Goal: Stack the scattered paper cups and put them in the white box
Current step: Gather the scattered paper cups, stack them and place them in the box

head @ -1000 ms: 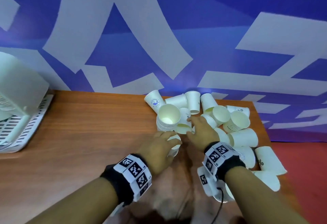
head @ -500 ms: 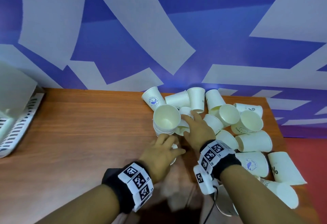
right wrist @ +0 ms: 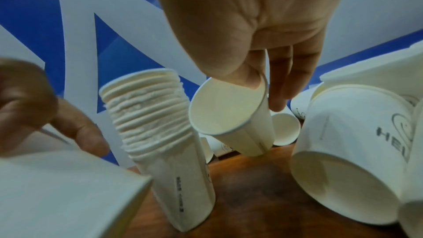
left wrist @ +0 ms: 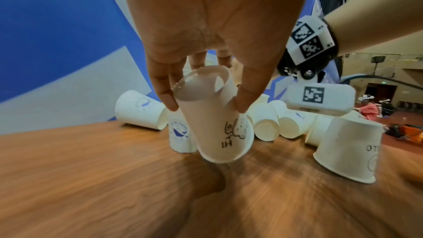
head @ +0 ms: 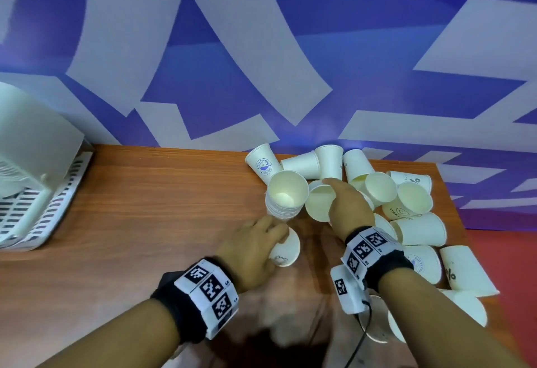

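Observation:
A tall stack of nested paper cups [head: 286, 197] [right wrist: 160, 133] stands upright on the wooden table [head: 145, 222]. My left hand [head: 252, 248] [left wrist: 206, 97] grips an upside-down cup [head: 286, 248] [left wrist: 217, 129] marked "Hi!" by its base, just in front of the stack. My right hand [head: 345, 207] [right wrist: 258, 86] pinches the rim of a tilted cup [head: 319, 203] [right wrist: 228, 113], thumb inside it, right beside the stack. Several loose cups [head: 418, 228] lie scattered to the right. The white box [head: 32, 164] sits at the far left.
The white box rests on a slotted white tray [head: 49, 216] at the table's left edge. A blue and white wall [head: 261, 62] rises behind the table. Cups such as one marked "HELLO" [right wrist: 354, 151] crowd the right side up to the table's right edge.
My right hand has lifted a cup out of the pile and tilted it beside the stack. My left hand has drawn its cup slightly back towards me.

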`<move>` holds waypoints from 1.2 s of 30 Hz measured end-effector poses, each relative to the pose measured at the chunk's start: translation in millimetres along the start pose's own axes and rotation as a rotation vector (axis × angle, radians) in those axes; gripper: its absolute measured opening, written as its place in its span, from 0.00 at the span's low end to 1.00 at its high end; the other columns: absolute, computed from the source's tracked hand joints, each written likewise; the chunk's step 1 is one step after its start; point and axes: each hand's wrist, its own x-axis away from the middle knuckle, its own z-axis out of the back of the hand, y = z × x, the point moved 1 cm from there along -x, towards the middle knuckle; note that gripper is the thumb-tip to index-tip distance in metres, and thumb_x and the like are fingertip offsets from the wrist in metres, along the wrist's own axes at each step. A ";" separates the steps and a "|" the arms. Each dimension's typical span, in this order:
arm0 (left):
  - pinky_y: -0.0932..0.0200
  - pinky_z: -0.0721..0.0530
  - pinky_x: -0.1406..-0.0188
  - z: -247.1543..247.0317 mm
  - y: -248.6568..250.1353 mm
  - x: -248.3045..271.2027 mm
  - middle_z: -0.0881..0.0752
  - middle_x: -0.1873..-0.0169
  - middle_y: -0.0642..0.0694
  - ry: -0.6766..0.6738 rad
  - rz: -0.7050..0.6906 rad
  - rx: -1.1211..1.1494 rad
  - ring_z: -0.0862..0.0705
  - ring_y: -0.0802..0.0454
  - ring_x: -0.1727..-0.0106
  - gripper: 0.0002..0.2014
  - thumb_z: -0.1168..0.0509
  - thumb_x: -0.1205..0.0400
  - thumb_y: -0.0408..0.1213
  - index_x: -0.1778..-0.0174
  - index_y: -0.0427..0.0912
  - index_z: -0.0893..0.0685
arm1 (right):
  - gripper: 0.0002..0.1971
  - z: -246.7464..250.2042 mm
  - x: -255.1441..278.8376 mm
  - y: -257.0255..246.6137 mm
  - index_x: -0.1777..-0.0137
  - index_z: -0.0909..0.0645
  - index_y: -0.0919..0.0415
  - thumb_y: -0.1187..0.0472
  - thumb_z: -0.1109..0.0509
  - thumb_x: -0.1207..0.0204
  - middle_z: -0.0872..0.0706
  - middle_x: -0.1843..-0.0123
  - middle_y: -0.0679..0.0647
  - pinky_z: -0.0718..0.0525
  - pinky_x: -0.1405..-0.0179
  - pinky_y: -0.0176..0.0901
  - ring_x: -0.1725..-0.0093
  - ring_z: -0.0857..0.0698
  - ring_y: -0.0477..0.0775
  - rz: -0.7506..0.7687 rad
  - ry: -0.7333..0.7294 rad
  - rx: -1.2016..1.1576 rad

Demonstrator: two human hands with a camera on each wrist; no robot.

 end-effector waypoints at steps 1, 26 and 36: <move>0.55 0.25 0.46 5.6 -4.9 7.1 0.28 0.37 0.51 0.018 0.014 0.020 0.25 0.45 0.41 0.18 0.35 0.25 0.45 0.42 0.50 0.31 | 0.25 2.5 3.9 -1.8 0.28 0.28 0.50 0.72 0.42 0.22 0.19 0.33 0.56 0.22 0.35 0.54 0.38 0.19 0.59 -0.009 0.009 -0.006; 0.60 0.28 0.37 149.4 -131.2 173.4 0.37 0.42 0.50 0.247 0.054 0.282 0.24 0.49 0.44 0.39 0.38 0.18 0.43 0.19 0.64 0.56 | 0.26 38.9 149.7 -189.1 0.27 0.31 0.49 0.70 0.41 0.24 0.38 0.25 0.56 0.21 0.45 0.51 0.40 0.22 0.64 0.006 0.284 -0.001; 0.51 0.30 0.29 174.3 -216.7 246.5 0.32 0.27 0.43 0.346 0.030 0.408 0.30 0.46 0.30 0.36 0.38 0.20 0.45 0.19 0.58 0.50 | 0.33 -21.5 190.2 -313.1 0.32 0.35 0.39 0.42 0.25 0.35 0.33 0.34 0.50 0.23 0.38 0.49 0.40 0.23 0.55 0.070 0.149 -0.020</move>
